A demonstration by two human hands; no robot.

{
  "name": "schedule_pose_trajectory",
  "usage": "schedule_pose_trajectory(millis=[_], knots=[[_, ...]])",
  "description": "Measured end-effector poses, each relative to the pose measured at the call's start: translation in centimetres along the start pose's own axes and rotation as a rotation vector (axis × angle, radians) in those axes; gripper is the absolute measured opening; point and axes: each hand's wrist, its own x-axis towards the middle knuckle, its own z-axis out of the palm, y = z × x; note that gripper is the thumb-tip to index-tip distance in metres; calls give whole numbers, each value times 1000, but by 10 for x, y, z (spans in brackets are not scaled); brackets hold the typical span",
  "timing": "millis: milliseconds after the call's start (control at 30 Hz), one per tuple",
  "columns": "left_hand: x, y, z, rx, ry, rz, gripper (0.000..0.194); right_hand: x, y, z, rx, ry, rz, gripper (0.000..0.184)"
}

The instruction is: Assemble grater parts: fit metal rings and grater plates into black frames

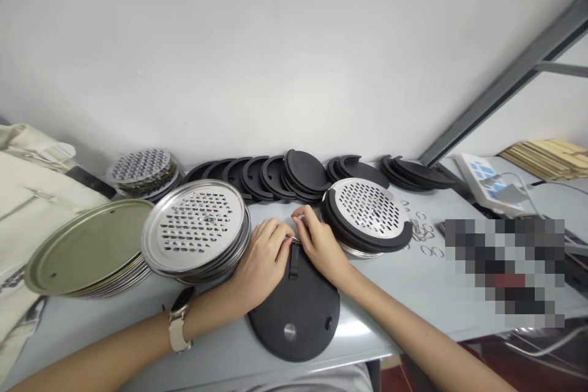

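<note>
A round black disc [294,318] lies on the table before me, with a short black strap [294,262] near its far edge. At the strap's end a thin metal ring [296,239] shows in part. My left hand [263,263], with a watch on its wrist, reaches over the disc's left side, fingers pinched on that ring. My right hand [320,244] comes in over the far right edge, closed, its thumb close to the ring and its fingers curled; what they hold is hidden.
Left of my hands are stacks of perforated grater plates [195,226] and olive trays [92,245]. Black discs [305,170] lean along the wall. A grater plate in a black holder [370,208] tops a stack at right, beside loose metal rings [425,228]. A pixelated patch hides the far right.
</note>
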Motion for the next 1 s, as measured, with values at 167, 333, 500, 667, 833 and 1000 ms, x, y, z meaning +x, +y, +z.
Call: schedule_pose_trajectory(millis=[167, 333, 500, 667, 833, 1000], knots=[[-1, 0, 0, -2, -14, -16, 13, 0, 0, 1, -3, 7, 0, 9], [0, 1, 0, 23, -25, -24, 12, -1, 0, 1, -19, -2, 14, 10], [0, 1, 0, 40, -34, -19, 13, -1, -2, 0, -46, -8, 20, 12], [1, 1, -1, 30, -44, 4, 13, -1, -2, 0, -103, -24, 48, 15], [1, 2, -2, 29, -7, 17, 12, 0, -1, 0, -132, -27, 67, 18], [-1, 2, -2, 98, -31, 11, 12, -1, -1, 0, -164, -26, 76, 18]])
